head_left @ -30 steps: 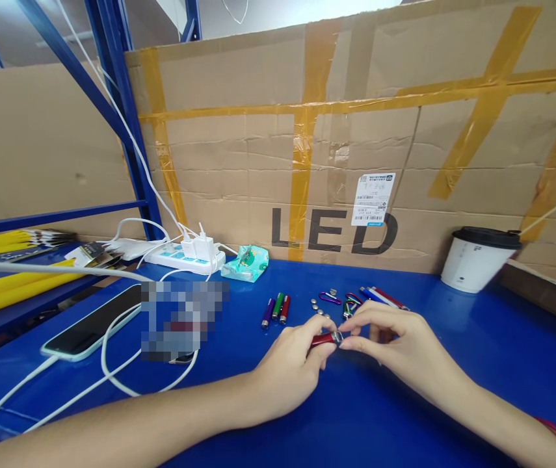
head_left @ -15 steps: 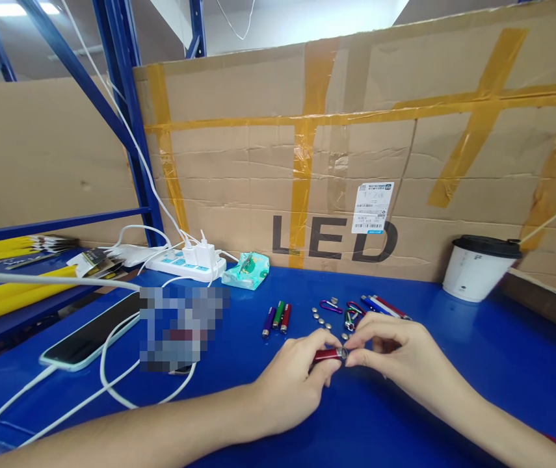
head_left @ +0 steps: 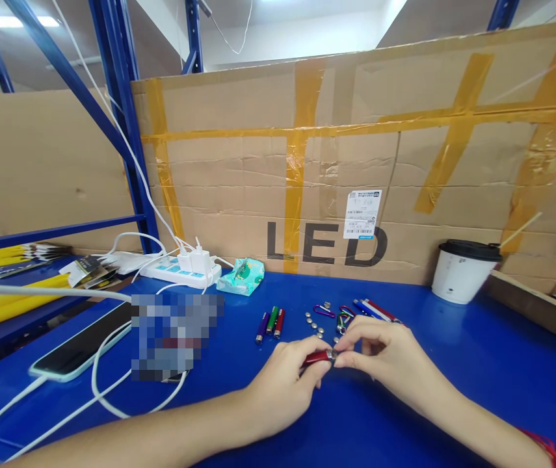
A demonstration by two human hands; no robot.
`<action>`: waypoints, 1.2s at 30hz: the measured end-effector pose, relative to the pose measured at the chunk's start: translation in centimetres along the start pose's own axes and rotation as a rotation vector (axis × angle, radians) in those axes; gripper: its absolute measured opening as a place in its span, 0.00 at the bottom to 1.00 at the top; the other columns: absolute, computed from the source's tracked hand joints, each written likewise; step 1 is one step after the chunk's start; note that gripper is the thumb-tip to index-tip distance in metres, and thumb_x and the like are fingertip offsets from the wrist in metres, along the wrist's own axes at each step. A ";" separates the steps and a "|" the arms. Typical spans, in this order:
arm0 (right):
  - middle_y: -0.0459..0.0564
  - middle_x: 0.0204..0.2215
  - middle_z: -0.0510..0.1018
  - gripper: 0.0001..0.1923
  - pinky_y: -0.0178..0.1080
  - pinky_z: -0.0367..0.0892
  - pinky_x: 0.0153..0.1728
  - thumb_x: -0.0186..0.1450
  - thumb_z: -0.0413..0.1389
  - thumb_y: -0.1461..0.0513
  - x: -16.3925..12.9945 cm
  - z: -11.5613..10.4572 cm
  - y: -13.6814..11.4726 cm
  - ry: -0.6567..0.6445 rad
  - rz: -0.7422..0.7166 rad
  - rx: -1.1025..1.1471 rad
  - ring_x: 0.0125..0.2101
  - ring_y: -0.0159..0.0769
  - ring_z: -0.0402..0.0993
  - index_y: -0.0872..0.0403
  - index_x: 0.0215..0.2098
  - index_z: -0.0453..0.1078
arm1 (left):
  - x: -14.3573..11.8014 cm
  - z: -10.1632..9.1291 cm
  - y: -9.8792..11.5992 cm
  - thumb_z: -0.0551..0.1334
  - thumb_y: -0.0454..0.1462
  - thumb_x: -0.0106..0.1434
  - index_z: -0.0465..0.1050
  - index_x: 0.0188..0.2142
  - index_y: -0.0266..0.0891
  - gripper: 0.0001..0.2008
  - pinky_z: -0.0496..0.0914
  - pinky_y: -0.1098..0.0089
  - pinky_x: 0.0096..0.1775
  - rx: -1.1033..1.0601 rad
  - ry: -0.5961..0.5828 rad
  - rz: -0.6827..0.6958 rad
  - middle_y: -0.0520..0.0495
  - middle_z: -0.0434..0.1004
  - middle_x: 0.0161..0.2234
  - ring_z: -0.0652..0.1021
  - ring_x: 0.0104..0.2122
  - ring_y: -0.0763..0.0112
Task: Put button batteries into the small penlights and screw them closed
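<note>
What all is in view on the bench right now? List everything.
red tube: 1, red, held between both hands
small tubes: 3, purple, green, red, mid-table
button cells: several, silver, behind the hands
carabiner clips: a few, mixed colours
paper cup: 1, white, black lid, right rear
tissue pack: 1, teal
power strip: 1, white
phone: 1, dark, cabled, left
cardboard box: 1, brown, marked LED
table: blue
left hand: grip on tube body
right hand: pinching tube end

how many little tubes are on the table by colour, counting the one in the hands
purple tube: 1
green tube: 1
red tubes: 2, one lying, one held by left hand and right hand
total: 4
</note>
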State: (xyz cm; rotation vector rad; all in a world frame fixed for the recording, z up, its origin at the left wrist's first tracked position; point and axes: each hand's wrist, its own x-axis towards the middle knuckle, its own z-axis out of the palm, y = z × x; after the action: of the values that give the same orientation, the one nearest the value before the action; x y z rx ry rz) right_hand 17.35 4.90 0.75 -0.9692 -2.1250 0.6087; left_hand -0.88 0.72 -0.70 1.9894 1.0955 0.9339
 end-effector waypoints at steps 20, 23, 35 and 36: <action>0.43 0.14 0.69 0.12 0.29 0.51 0.15 0.44 0.67 0.56 0.0 0.7 0.1 -0.182 0.439 0.297 0.13 0.22 0.56 0.57 0.19 0.75 | -0.5 0.0 -0.4 0.51 0.32 0.63 0.63 0.39 0.43 0.07 0.61 0.75 0.30 0.175 -0.059 0.044 0.56 0.65 0.24 0.69 0.26 0.74; 0.42 0.13 0.69 0.12 0.29 0.51 0.15 0.43 0.67 0.56 0.0 0.6 0.1 -0.196 0.450 0.311 0.13 0.22 0.55 0.57 0.19 0.74 | -0.6 0.0 -0.5 0.51 0.32 0.62 0.60 0.39 0.43 0.07 0.61 0.75 0.29 0.127 -0.061 0.046 0.57 0.65 0.24 0.68 0.25 0.74; 0.43 0.13 0.68 0.15 0.29 0.48 0.15 0.43 0.67 0.54 0.0 0.7 0.0 -0.240 0.491 0.325 0.14 0.22 0.53 0.58 0.18 0.74 | -0.5 0.1 -0.5 0.52 0.32 0.62 0.59 0.33 0.41 0.03 0.62 0.74 0.29 0.121 -0.036 0.032 0.55 0.66 0.24 0.70 0.25 0.73; 0.43 0.14 0.68 0.15 0.29 0.48 0.15 0.43 0.67 0.54 0.0 0.7 0.1 -0.243 0.487 0.324 0.14 0.22 0.53 0.58 0.18 0.74 | -0.5 0.1 -0.5 0.52 0.32 0.62 0.59 0.33 0.41 0.03 0.62 0.74 0.29 0.124 -0.037 0.035 0.55 0.66 0.24 0.70 0.25 0.73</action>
State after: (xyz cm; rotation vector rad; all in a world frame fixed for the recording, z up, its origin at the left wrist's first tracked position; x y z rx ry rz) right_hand 16.86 4.84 0.28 -1.2807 -1.9039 1.3253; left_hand -1.23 0.45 -1.33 2.1233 1.1255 0.8623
